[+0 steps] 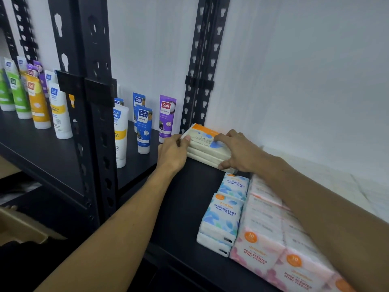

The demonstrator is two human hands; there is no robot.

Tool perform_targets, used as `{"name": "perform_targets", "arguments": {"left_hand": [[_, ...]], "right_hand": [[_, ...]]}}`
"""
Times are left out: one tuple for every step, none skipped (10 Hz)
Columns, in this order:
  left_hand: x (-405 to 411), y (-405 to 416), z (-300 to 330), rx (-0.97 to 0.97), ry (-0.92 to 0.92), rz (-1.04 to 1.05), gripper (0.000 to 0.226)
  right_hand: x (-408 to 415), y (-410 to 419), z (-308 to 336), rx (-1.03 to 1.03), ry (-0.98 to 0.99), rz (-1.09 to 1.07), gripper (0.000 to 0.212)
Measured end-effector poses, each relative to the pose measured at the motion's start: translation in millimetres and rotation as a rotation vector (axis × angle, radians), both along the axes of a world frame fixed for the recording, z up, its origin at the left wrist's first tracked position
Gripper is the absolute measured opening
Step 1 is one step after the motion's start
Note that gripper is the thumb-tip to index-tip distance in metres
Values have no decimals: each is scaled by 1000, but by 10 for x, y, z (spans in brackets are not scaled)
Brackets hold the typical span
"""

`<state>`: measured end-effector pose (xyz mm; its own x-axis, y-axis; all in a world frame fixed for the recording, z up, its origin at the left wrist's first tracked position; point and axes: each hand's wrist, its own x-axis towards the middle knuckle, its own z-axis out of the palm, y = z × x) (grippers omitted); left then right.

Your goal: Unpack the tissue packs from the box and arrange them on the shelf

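I am seeing both hands working on a small stack of cream-white soft plastic facial tissue packs [205,144] with an orange band and blue spots, sitting at the back of the black shelf board [185,199] against the white wall, just beside the black perforated steel upright [202,66]. My left hand [172,152] is curling round the stack's left end, thumb pressing on the top pack; my right hand [235,150] is clasping the right end, fingers lying over the top and thumb hooking the front lower edge. The top pack is reading "50 sheets x 2 ply". Nearer the front edge, blue-and-white wrapped bundles [223,216] are reading "FRAGRANCE FREE MINI TISSUE", touching pink-flowered bundles [271,245] marked "ROSE SCENTED MINI TISSUE" under my right forearm. Left of the upright, blue, white and purple tubes [145,123] are standing on their caps, branded "Safi". A brown cardboard box [23,226] is showing at the lower left.
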<state>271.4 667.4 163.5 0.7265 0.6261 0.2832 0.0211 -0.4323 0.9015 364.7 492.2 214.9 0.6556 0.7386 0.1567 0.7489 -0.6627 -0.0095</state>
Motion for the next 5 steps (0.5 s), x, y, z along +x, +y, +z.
{"name": "perform_targets", "arguments": {"left_hand": [[4, 1, 8, 5, 4, -2, 46], [20, 16, 6, 14, 32, -15, 47], [28, 8, -17, 59, 57, -8, 48], [-60, -53, 0, 74, 25, 40, 53], [-185, -93, 112, 186, -20, 79, 54]], "right_hand": [[12, 8, -11, -5, -8, 2, 81], [19, 14, -30, -5, -14, -2, 80], [43, 4, -31, -11, -12, -11, 81], [-39, -29, 4, 16, 15, -29, 87], [-138, -43, 167, 15, -20, -57, 87]]}}
